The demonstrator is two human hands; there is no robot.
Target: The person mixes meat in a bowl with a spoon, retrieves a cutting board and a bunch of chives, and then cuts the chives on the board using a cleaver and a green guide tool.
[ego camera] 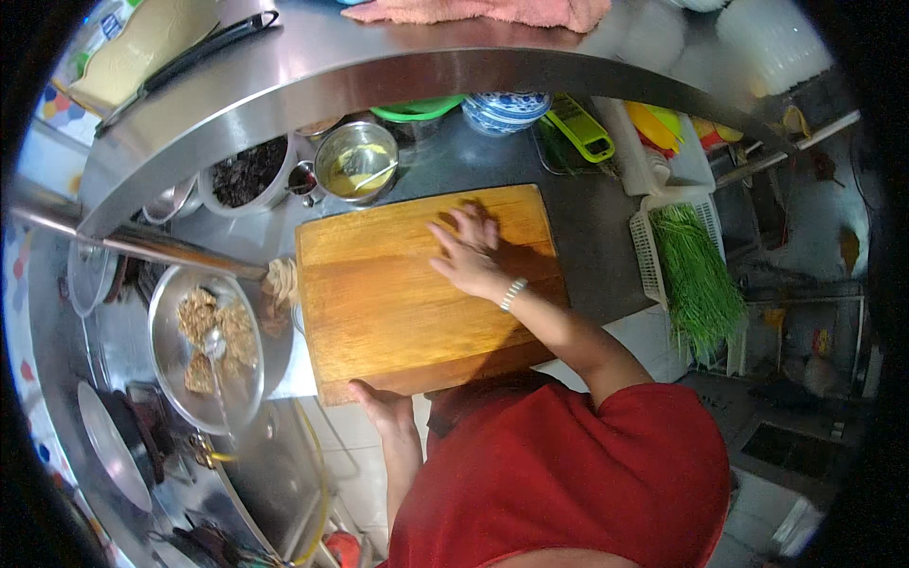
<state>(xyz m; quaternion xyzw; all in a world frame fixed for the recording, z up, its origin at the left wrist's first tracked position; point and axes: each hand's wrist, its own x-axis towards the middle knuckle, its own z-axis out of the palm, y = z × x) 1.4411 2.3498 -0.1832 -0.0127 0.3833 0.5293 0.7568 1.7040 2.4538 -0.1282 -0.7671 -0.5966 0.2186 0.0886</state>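
A rectangular wooden cutting board (pixel 398 312) lies at the counter's edge before me, its near side reaching out over the floor. My left hand (pixel 389 412) grips the board's near edge towards its left corner. The thumb rests on top, and the fingers are hidden beneath. Over the upper right half of the board is my right hand (pixel 469 259), fingers spread and holding nothing; whether it touches the wood I cannot tell. A light bracelet (pixel 513 294) circles the right wrist.
Behind the board stand a metal bowl (pixel 356 162) of yellowish liquid, a tub of dark food (pixel 248 174) and a blue-white bowl (pixel 506 112). A green grater (pixel 579 128) and a basket of green stalks (pixel 692 277) are right. Left sits a metal bowl (pixel 162 348) with brown food. A steel shelf (pixel 426 67) overhangs.
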